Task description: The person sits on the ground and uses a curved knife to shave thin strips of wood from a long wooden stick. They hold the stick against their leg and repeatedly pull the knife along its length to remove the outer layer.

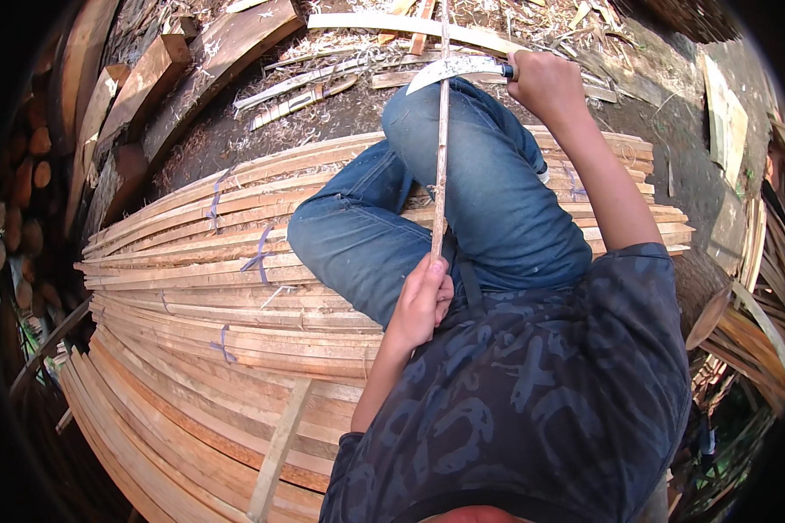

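My left hand (423, 301) is closed round the lower end of a thin wooden stick (442, 161), close to my waist. The stick runs up over my raised knee and past the top edge of the picture. In my right hand (545, 83) is the dark handle of a knife with a broad, curved, pale blade (453, 72). The blade lies across the stick just beyond the knee, pointing left. It appears to touch the stick. I sit cross-legged in blue jeans (497, 187) on bundled wooden strips (323, 336).
Purple ties (257, 255) bind the strips beneath me. Thick timber beams (209, 70) lie at the far left, beside stacked round logs (22, 235). Shavings and a sheathed blade or flat slat (305, 102) lie on the ground ahead. A cut log (706, 305) is at my right.
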Tool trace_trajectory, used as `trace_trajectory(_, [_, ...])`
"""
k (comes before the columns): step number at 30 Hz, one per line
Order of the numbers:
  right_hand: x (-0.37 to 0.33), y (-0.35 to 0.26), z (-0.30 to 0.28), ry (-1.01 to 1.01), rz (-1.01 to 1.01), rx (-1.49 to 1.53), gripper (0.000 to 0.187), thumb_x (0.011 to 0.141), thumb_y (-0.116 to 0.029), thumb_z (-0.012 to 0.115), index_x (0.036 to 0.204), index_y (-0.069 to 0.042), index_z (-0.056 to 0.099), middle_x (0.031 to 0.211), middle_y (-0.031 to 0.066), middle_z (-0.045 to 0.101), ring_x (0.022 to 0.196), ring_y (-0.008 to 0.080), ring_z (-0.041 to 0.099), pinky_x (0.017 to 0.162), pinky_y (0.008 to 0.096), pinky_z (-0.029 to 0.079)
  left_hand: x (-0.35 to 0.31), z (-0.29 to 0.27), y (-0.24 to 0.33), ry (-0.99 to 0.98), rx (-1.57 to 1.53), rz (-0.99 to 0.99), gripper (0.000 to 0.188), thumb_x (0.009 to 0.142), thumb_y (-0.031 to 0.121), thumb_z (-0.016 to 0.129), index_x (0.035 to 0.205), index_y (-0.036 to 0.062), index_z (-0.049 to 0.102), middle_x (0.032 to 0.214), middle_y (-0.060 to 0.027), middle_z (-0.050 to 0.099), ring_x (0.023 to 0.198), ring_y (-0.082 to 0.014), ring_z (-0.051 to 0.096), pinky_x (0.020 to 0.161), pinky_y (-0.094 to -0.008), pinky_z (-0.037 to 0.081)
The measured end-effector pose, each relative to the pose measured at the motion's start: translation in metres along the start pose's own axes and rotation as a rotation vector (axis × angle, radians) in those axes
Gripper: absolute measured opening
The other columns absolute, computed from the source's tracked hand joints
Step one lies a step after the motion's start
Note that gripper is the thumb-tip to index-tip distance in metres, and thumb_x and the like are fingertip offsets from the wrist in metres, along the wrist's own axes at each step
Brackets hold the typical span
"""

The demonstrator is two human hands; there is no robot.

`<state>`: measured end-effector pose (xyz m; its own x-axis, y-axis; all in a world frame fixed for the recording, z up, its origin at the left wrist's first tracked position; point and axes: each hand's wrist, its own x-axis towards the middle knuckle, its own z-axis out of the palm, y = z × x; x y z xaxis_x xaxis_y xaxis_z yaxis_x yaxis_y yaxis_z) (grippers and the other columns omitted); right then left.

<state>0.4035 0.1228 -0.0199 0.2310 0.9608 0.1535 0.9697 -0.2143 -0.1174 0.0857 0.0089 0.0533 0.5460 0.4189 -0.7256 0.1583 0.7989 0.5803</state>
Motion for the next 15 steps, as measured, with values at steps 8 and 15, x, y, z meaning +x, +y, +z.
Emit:
trace_trajectory(8, [0.042, 0.041, 0.005, -0.075, 0.375, -0.084, 0.019, 0.077, -0.022, 0.062, 0.080, -0.006, 0.070, 0.075, 0.0184, 0.068, 0.074, 0.0334, 0.069, 0.066, 0.0443, 0.055, -0.004, 0.005, 0.002, -0.006, -0.049, -0.036, 0.044, 0.098, 0.053, 0.037, 0.093, 0.0099, 0.037, 0.066, 0.0002, 0.036, 0.044, -0.0047, 0.029, 0.040, -0.0191, 0.025])
trace_trajectory(15, [0.017, 0.069, -0.027, -0.051, 0.327, -0.045, 0.025, 0.081, -0.027, 0.059, 0.080, -0.004, 0.069, 0.073, 0.0186, 0.067, 0.071, 0.0352, 0.067, 0.068, 0.0453, 0.054, -0.006, 0.000, -0.012, -0.017, -0.057, -0.037, 0.043, 0.100, 0.051, 0.035, 0.092, 0.0095, 0.038, 0.064, -0.0011, 0.037, 0.043, -0.0053, 0.030, 0.040, -0.0196, 0.025])
